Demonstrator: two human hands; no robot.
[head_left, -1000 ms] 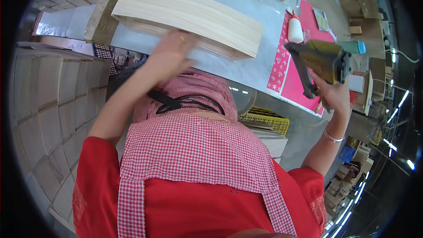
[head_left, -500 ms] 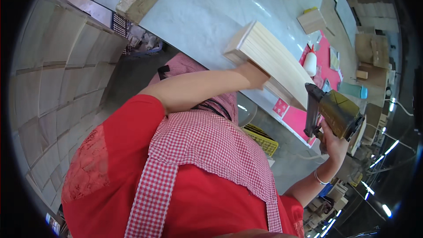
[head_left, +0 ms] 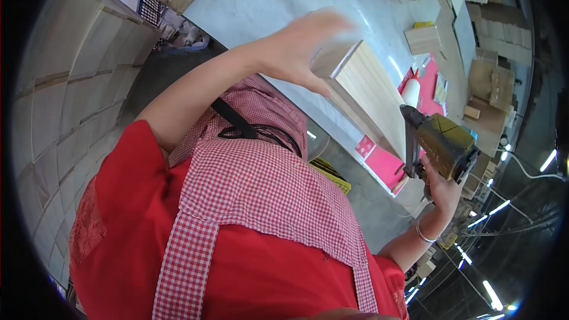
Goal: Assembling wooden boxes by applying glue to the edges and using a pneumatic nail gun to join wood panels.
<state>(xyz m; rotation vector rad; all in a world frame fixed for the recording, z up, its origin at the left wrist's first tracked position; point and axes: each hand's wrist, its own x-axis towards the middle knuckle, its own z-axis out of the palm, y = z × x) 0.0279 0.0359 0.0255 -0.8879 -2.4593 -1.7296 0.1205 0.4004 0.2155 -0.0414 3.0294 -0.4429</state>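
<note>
My left hand (head_left: pixel 299 47) is blurred, its fingers spread, right at the near end of a pale wooden board stack (head_left: pixel 370 92) that lies on the grey table (head_left: pixel 267 0). It holds nothing; whether a fingertip touches the wood I cannot tell. My right hand (head_left: pixel 441 186) grips the handle of an olive-green nail gun (head_left: pixel 441 142), held up beside the far right end of the stack. The gun's dark nose points toward the wood. My red shirt and checked apron fill the lower part of the view.
A pink mat (head_left: pixel 385 166) with a white bottle (head_left: pixel 410 92) lies under the stack's far end. Small wooden boxes (head_left: pixel 424 38) stand farther back. Stacked pale boards (head_left: pixel 59 83) wall the left side. A yellow crate (head_left: pixel 332 175) sits below the table edge.
My left hand, which gripped the end of the board stack, has come off it and opened. The view has swung, and the nail gun has stayed in my right hand.
</note>
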